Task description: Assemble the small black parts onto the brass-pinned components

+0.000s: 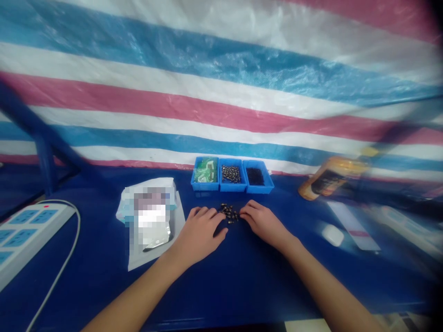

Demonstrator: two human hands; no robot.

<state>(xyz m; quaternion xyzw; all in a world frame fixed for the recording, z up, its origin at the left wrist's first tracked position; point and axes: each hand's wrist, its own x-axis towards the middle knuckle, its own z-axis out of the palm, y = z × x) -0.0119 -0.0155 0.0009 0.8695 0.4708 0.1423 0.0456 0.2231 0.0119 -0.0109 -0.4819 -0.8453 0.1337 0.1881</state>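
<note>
A small loose pile of dark metal parts (228,213) lies on the blue tabletop (238,295), with my left hand (202,234) and my right hand (263,226) on either side of it. The fingertips of both hands reach the pile's edges, and neither hand visibly holds anything. Just beyond stand three blue plastic bins in a row: green circuit boards in bags fill the left bin (206,173), small metal parts the middle bin (231,175), and fine black pieces the right bin (258,177).
To the left lie a white sheet with a silver packet (152,221), partly blurred out, and a white power strip (27,235) with its cord. To the right are a blurred orange bottle (328,177) and a white computer mouse (332,235). Striped plastic sheeting (221,101) hangs behind.
</note>
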